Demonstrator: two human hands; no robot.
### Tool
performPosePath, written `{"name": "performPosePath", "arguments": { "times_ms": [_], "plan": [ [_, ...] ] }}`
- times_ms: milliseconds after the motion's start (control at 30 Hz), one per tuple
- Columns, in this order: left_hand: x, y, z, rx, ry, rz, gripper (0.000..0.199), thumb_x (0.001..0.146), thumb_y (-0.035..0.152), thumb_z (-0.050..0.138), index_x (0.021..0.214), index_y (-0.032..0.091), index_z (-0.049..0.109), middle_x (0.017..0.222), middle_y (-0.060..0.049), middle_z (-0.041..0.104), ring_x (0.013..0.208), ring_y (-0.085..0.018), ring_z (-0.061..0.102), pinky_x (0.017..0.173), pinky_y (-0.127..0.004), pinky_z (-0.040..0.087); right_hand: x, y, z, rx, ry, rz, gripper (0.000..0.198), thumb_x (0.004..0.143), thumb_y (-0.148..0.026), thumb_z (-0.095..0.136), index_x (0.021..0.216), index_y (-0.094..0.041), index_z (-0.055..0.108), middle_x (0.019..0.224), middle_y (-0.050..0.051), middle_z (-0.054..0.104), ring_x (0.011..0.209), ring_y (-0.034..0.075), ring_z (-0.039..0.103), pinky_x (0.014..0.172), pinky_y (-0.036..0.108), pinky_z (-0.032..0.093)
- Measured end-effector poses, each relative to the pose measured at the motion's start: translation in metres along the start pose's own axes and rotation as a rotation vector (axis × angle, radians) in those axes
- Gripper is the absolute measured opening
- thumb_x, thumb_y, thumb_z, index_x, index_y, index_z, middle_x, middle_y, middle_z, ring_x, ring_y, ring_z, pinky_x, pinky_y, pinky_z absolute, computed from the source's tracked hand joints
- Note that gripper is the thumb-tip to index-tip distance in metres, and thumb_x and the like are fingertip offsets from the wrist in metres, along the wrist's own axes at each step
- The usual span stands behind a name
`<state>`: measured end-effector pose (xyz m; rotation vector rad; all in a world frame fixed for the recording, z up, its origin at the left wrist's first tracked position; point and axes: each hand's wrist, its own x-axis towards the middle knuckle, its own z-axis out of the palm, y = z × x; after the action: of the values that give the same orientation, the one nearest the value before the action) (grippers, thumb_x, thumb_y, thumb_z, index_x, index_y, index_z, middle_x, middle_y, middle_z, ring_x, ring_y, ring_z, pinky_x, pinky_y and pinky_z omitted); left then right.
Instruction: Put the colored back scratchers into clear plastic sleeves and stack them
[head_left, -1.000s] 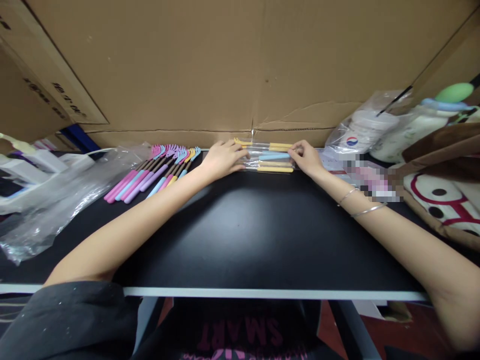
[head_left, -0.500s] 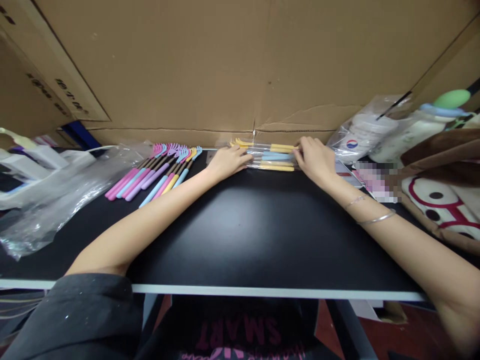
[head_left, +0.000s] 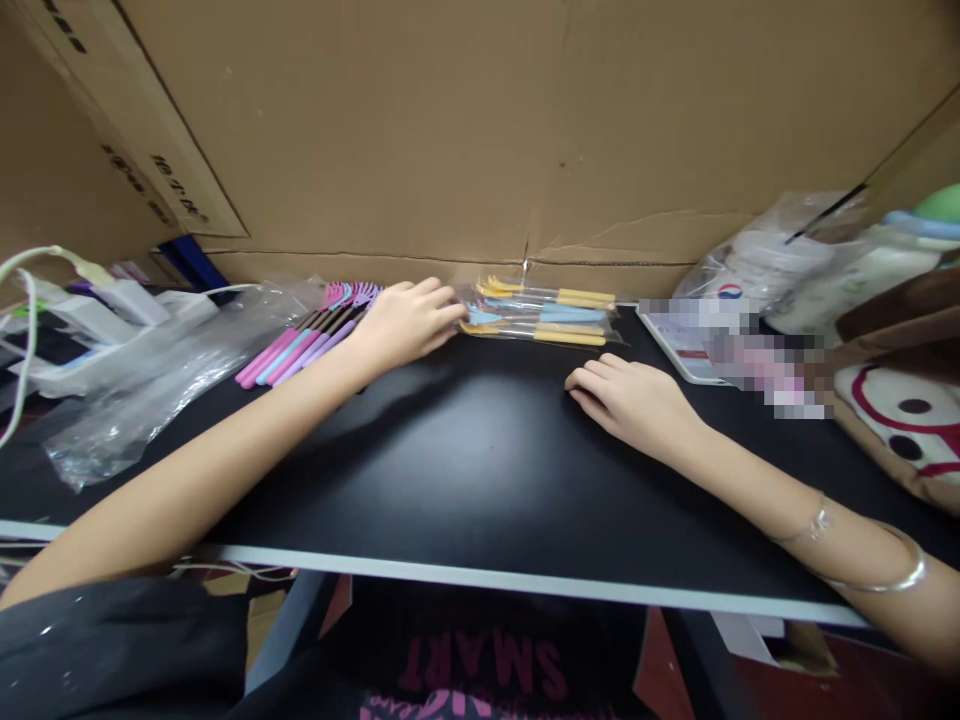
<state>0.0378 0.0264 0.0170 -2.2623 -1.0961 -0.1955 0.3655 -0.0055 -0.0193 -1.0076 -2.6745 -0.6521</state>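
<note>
My left hand (head_left: 412, 322) hovers palm down at the right end of a fan of loose back scratchers (head_left: 296, 345), fingers outstretched and holding nothing visible. These have pink, blue and purple handles, dark shafts and claw heads; my hand and forearm hide some. Just right of those fingertips lie several wrapped back scratchers (head_left: 574, 315) in clear sleeves, yellow and light blue, stacked side by side near the cardboard. My right hand (head_left: 634, 402) is low over the black tabletop in front of them, fingers loosely bent and apart from the thumb, with nothing seen in it.
A crumpled clear plastic bag (head_left: 176, 365) and a white power strip (head_left: 97, 345) with cables are at the left. Cardboard (head_left: 450, 130) walls the back. On the right are a bagged cup (head_left: 772, 265), a white flat device (head_left: 686, 345) and a brown plush item (head_left: 900, 400).
Both hands have come off the wrapped back scratchers. My left hand has moved left to the loose ones; my right hand has drawn back toward me. The view has shifted slightly left.
</note>
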Motion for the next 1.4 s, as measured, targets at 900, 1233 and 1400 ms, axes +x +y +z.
{"name": "performPosePath", "arguments": {
  "times_ms": [900,1233,1400],
  "plan": [
    [-0.242,-0.086,-0.038,-0.185,-0.522,-1.027,0.056,0.079,0.076,0.029,0.135,0.08,0.031,0.077,0.039,0.068,0.107,-0.035,0.063,0.083,-0.045,0.046,0.0,0.006,0.003,0.022,-0.022,-0.03,0.016,0.099,-0.021,0.049,0.1,-0.02,0.065,0.092,0.006,0.073,0.083,0.021,0.066,0.066,0.033,0.043],
    [-0.234,-0.087,-0.04,-0.131,-0.204,-1.224,0.031,0.079,0.058,0.05,0.1,0.053,0.073,0.068,0.014,0.069,0.073,-0.023,0.059,0.056,-0.029,0.033,-0.001,0.007,0.005,0.021,0.0,-0.038,0.014,0.097,-0.017,0.053,0.1,-0.019,0.067,0.091,0.006,0.072,0.08,0.021,0.066,0.065,0.031,0.043],
    [-0.222,-0.09,-0.029,0.024,0.13,-0.988,0.03,0.087,0.051,0.054,0.092,0.031,0.077,0.073,0.003,0.07,0.068,-0.018,0.059,0.06,-0.026,0.03,0.0,0.007,0.004,0.018,-0.001,-0.034,0.014,0.097,-0.018,0.054,0.1,-0.018,0.067,0.09,0.006,0.071,0.081,0.02,0.066,0.064,0.03,0.043]
  ]
}}
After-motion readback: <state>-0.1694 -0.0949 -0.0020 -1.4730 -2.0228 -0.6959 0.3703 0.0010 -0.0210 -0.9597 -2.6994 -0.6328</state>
